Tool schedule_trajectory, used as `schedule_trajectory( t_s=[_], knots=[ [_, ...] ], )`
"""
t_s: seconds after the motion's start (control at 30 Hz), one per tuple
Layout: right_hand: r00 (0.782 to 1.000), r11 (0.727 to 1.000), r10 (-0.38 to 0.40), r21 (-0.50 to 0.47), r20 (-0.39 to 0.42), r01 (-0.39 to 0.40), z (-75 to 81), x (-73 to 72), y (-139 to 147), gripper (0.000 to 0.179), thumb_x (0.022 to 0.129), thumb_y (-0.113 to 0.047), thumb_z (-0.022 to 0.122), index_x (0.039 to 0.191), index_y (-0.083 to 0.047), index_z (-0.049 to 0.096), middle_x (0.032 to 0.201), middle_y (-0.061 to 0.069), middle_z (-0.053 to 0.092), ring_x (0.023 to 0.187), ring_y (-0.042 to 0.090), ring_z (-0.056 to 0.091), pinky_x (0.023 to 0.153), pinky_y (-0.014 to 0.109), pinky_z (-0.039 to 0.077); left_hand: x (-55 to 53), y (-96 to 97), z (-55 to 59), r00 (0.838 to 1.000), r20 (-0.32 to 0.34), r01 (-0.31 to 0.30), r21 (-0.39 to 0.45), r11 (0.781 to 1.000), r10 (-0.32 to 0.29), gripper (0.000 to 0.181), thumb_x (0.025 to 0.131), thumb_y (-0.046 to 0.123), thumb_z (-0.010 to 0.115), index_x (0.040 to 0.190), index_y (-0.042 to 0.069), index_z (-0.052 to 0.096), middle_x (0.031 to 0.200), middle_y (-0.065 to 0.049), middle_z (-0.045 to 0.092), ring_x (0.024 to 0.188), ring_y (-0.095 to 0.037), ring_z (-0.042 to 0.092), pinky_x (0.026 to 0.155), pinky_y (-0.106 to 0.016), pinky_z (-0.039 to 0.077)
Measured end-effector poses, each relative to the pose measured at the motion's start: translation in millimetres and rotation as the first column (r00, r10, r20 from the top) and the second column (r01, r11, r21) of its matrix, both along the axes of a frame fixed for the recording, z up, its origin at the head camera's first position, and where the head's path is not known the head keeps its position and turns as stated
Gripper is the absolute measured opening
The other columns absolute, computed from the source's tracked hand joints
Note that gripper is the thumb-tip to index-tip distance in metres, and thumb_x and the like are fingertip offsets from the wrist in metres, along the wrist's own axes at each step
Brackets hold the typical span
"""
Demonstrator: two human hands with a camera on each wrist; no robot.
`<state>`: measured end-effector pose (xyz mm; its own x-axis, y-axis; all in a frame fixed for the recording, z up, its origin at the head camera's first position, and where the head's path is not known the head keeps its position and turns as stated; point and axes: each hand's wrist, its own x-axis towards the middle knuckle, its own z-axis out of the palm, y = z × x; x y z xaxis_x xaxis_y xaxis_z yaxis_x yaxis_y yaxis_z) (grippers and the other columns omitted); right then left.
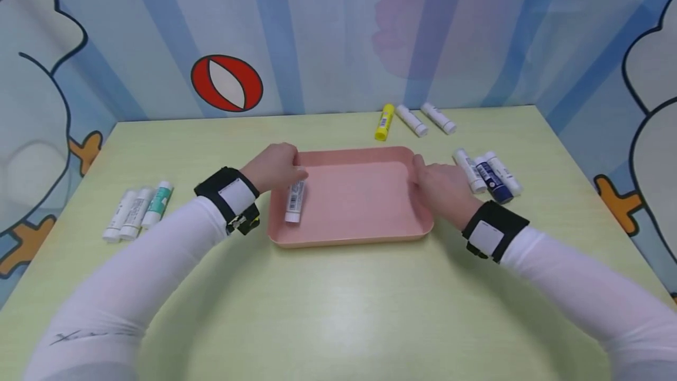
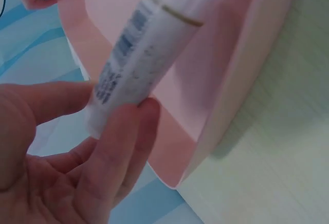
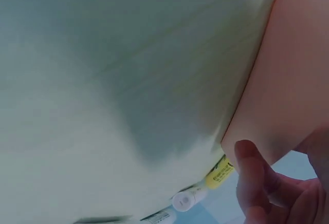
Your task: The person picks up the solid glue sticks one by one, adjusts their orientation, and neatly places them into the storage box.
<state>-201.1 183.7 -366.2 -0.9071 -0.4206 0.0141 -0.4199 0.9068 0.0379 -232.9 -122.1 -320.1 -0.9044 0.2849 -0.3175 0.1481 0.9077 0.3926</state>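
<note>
A white glue stick [image 1: 294, 201] is at the left end of a pink tray [image 1: 365, 196]. My left hand [image 1: 274, 168] pinches its far end between thumb and fingers; in the left wrist view the glue stick [image 2: 146, 49] is tilted over the tray, its barcode label showing. At the tray's right end, my right hand [image 1: 446, 187] grips the rim near the far corner. The right wrist view shows fingers [image 3: 250, 175] against the tray's outer wall [image 3: 282, 75]; the thumb's hold is partly hidden there.
At the table's left lie two white glue sticks [image 1: 127, 215] and a green-and-white one [image 1: 157, 204]. Toward the back are a yellow glue stick [image 1: 384, 122] and two white ones [image 1: 425, 119]. A dark blue glue stick [image 1: 493, 180] lies between two white ones, right of the right hand.
</note>
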Motion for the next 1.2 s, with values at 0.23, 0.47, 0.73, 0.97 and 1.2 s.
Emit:
schedule_trajectory(
  t_s=[0.23,0.47,0.73,0.97,1.2],
  knots=[
    [1.0,1.0,-0.002,-0.008,-0.004,0.002,-5.5,1.4,-3,0.04,0.088,-0.004,0.046,0.125,0.005,0.035,0.055,0.002,0.04,0.046,0.017,0.041,0.043,0.028,0.035,-5.1,4.0,-5.9,0.999,0.007,0.047,-0.085,0.995,-0.046,0.018,0.086,0.02,0.053,0.091,0.003,0.055,0.081,-0.01,0.056,0.074,-0.021,0.053,0.063,-0.028,0.042],
    [1.0,0.997,-0.005,-0.071,0.015,0.006,-6.1,2.0,-4,0.036,0.09,-0.007,0.044,0.123,0.001,0.033,0.054,0.001,0.04,0.046,0.017,0.04,0.043,0.029,0.034,-8.5,8.5,-12.2,0.993,-0.039,0.102,-0.233,0.967,-0.114,0.023,0.085,0.017,0.057,0.101,0.001,0.058,0.085,-0.009,0.058,0.072,-0.02,0.054,0.064,-0.029,0.044],
    [0.997,0.98,0.023,-0.201,0.074,-0.008,-8.1,1.2,-3,0.026,0.091,-0.005,0.044,0.115,0.002,0.038,0.063,0.003,0.046,0.057,0.017,0.048,0.052,0.03,0.041,-1.3,14.5,-14.0,0.985,-0.091,0.113,-0.315,0.943,-0.148,0.022,0.089,0.013,0.048,0.105,0.002,0.059,0.093,-0.011,0.06,0.074,-0.019,0.055,0.063,-0.033,0.045],
    [0.995,0.972,0.005,-0.236,0.1,0.019,-8.7,-0.6,-3,0.014,0.092,-0.002,0.041,0.103,0.004,0.047,0.069,0.006,0.051,0.065,0.017,0.054,0.058,0.029,0.044,2.9,19.5,-10.8,0.982,-0.073,0.128,-0.416,0.9,-0.173,0.019,0.09,0.015,0.045,0.094,0.005,0.06,0.091,-0.007,0.06,0.076,-0.019,0.053,0.067,-0.035,0.045],
    [0.994,0.973,-0.013,-0.229,0.104,0.037,-8.8,-0.9,-5,0.007,0.091,-0.001,0.041,0.092,0.0,0.048,0.068,0.006,0.051,0.064,0.017,0.054,0.056,0.028,0.043,-1.8,17.6,-19.2,0.961,-0.1,0.168,-0.531,0.83,-0.258,0.018,0.09,0.019,0.045,0.083,0.01,0.059,0.076,-0.002,0.057,0.068,-0.015,0.053,0.06,-0.035,0.045]
  ],
)
